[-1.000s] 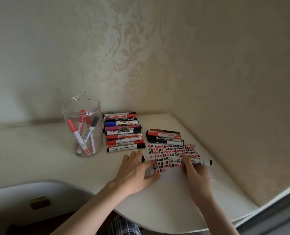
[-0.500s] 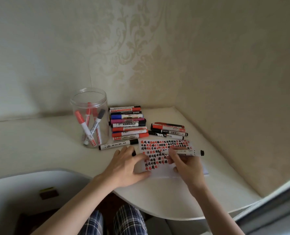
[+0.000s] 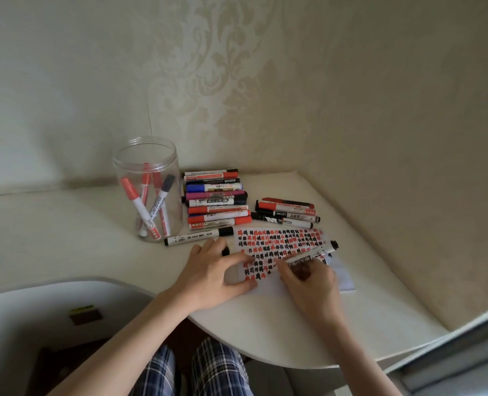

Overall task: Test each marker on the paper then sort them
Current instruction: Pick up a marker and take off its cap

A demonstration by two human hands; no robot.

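Paper (image 3: 282,247), the white sheet crowded with red and black test marks at frame centre, stays flat because your left hand (image 3: 214,270) presses it open-fingered while your right hand (image 3: 308,277) pinches the white black-ended marker (image 3: 312,254) to write.

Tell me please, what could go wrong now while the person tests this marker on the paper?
The paper is nearly full of marks, so a new stroke may be hard to judge. The black cap under the left hand might roll away. The marker in the right hand might smear nearby marks.
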